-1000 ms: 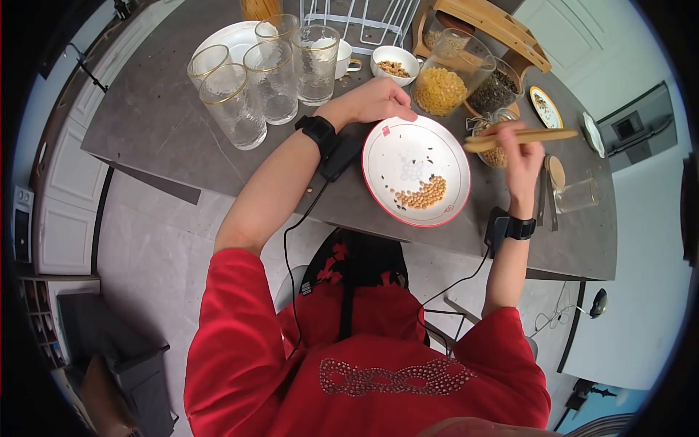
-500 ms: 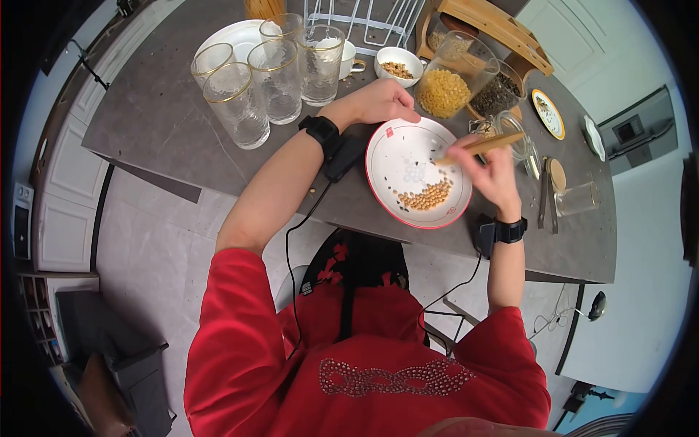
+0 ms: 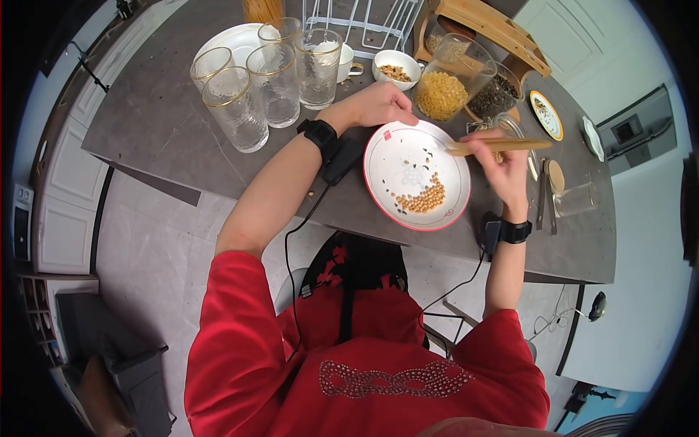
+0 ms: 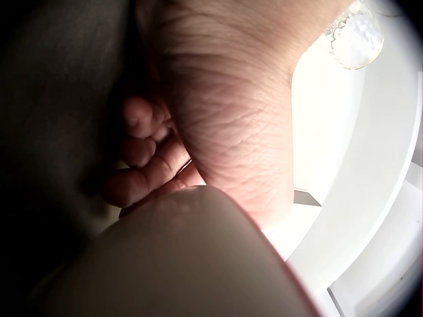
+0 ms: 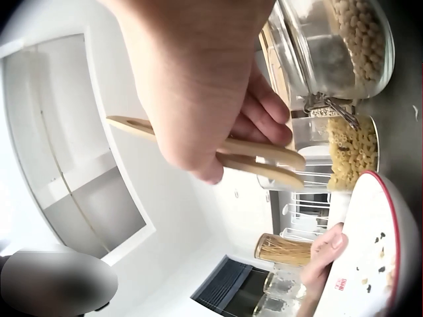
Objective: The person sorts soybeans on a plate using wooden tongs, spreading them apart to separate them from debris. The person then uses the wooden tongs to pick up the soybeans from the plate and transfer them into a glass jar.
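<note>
A white plate with a red rim [image 3: 419, 156] holds a heap of pale yellow beans [image 3: 424, 200] and scattered dark seeds. It is tilted, its far-left rim gripped by my left hand [image 3: 375, 105]; in the left wrist view, curled fingers [image 4: 149, 158] show behind the plate's side [image 4: 172, 257]. My right hand [image 3: 506, 171] pinches wooden tongs [image 3: 510, 144] above the plate's right edge. From the right wrist view, the tong tips stand slightly apart with nothing visible between them [image 5: 264, 170]. Just beyond that hand is an open glass jar of beans [image 5: 360, 39].
Several gold-rimmed glasses [image 3: 273, 84] stand left of my left hand. Behind the plate are a white bowl of nuts [image 3: 397, 69], a pasta jar [image 3: 440, 95] and a dark-filled jar [image 3: 495, 95]. Metal tongs [image 3: 542, 200] and a lying glass [image 3: 577, 199] are at the right.
My right hand moved from the jar with the wooden tongs to over the plate, then back slightly right to its edge. More beans lie up the heap's right side. My left hand keeps its grip.
</note>
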The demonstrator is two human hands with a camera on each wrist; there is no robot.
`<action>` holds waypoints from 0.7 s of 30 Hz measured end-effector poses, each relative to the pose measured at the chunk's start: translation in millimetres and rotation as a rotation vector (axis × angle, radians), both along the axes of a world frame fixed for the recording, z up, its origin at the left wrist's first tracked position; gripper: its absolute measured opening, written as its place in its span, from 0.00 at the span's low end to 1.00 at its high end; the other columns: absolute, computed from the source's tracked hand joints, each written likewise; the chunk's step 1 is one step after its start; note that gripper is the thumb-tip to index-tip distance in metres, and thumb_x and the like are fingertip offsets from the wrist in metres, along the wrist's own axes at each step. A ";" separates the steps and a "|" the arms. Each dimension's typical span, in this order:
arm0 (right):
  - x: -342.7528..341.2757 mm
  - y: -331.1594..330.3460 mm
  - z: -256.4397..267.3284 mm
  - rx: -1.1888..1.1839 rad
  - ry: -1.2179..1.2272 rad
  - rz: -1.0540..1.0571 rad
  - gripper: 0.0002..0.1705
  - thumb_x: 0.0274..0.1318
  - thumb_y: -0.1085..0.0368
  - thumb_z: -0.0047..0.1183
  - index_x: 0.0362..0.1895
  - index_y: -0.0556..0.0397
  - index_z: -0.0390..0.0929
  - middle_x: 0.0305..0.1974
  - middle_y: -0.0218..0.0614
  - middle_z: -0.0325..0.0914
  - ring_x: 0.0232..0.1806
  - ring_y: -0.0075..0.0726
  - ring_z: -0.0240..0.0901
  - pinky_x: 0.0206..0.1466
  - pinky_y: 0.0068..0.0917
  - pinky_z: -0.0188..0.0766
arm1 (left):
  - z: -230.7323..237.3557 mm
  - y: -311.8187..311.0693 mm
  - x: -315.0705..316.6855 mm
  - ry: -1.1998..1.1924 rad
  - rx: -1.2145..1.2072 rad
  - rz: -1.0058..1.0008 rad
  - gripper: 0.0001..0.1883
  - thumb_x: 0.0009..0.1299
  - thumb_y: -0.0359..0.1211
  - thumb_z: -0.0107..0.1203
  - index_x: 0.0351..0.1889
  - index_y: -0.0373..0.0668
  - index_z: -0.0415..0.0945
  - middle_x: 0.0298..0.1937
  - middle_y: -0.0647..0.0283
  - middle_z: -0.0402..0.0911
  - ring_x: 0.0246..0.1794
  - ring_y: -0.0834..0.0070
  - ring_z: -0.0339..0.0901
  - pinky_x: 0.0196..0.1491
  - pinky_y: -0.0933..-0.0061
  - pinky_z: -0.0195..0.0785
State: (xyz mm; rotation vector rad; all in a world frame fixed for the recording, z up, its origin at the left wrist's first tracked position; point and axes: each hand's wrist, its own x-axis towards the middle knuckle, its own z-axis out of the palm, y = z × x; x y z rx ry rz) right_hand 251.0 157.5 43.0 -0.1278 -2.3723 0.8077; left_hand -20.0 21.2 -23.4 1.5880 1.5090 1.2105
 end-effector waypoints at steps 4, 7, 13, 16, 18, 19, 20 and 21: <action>-8.6 -24.2 1.6 0.077 -0.112 0.117 0.07 0.57 0.67 0.70 0.40 0.53 0.89 0.36 0.30 0.89 0.35 0.28 0.83 0.40 0.27 0.75 | -5.8 1.2 0.7 -0.038 0.002 -0.029 0.14 0.71 0.36 0.64 0.25 0.38 0.82 0.21 0.75 0.74 0.24 0.89 0.66 0.28 0.78 0.55; -10.4 -24.0 -4.7 0.046 -0.171 0.114 0.08 0.57 0.66 0.70 0.41 0.53 0.89 0.37 0.28 0.90 0.36 0.26 0.83 0.39 0.25 0.75 | -2.8 3.5 -1.8 -0.033 0.019 -0.019 0.15 0.69 0.38 0.65 0.24 0.38 0.82 0.20 0.74 0.75 0.23 0.88 0.67 0.28 0.77 0.57; -12.4 -29.0 -11.8 -0.160 -0.258 0.271 0.10 0.60 0.66 0.69 0.45 0.54 0.89 0.41 0.31 0.89 0.40 0.24 0.83 0.44 0.26 0.77 | -0.3 0.4 2.7 -0.024 -0.019 -0.020 0.13 0.71 0.36 0.64 0.26 0.39 0.83 0.21 0.76 0.75 0.24 0.90 0.66 0.27 0.79 0.56; -13.1 -28.7 -18.1 -0.226 -0.259 0.298 0.11 0.61 0.66 0.68 0.48 0.54 0.88 0.44 0.32 0.89 0.42 0.24 0.83 0.47 0.26 0.79 | -1.5 0.7 -0.1 -0.016 -0.002 -0.015 0.13 0.71 0.36 0.64 0.25 0.39 0.83 0.21 0.76 0.75 0.23 0.90 0.66 0.27 0.79 0.55; -14.4 -31.2 -19.3 -0.273 -0.272 0.307 0.12 0.62 0.67 0.68 0.48 0.55 0.88 0.45 0.31 0.88 0.42 0.24 0.83 0.48 0.26 0.79 | -3.4 0.7 0.2 -0.025 -0.004 -0.016 0.14 0.71 0.36 0.63 0.25 0.39 0.82 0.21 0.75 0.75 0.23 0.90 0.66 0.27 0.79 0.56; -14.3 -31.9 -19.0 -0.314 -0.279 0.312 0.12 0.62 0.67 0.68 0.49 0.55 0.87 0.45 0.31 0.88 0.43 0.24 0.83 0.49 0.25 0.79 | -5.8 1.5 0.0 -0.026 -0.006 -0.020 0.14 0.71 0.36 0.63 0.25 0.39 0.82 0.21 0.75 0.75 0.23 0.90 0.66 0.27 0.79 0.56; -13.0 -31.8 -20.3 -0.313 -0.277 0.307 0.12 0.62 0.67 0.68 0.49 0.55 0.87 0.45 0.31 0.88 0.43 0.24 0.83 0.49 0.25 0.79 | -7.6 2.6 -0.5 -0.023 -0.004 -0.021 0.14 0.71 0.36 0.63 0.25 0.39 0.82 0.21 0.75 0.75 0.23 0.90 0.66 0.28 0.79 0.56; -13.4 -30.8 -22.5 -0.326 -0.279 0.303 0.13 0.62 0.67 0.67 0.49 0.56 0.87 0.45 0.31 0.89 0.43 0.23 0.83 0.49 0.25 0.79 | -4.6 3.0 -1.0 -0.017 0.001 -0.017 0.14 0.72 0.36 0.63 0.25 0.39 0.82 0.21 0.75 0.75 0.23 0.90 0.66 0.28 0.79 0.56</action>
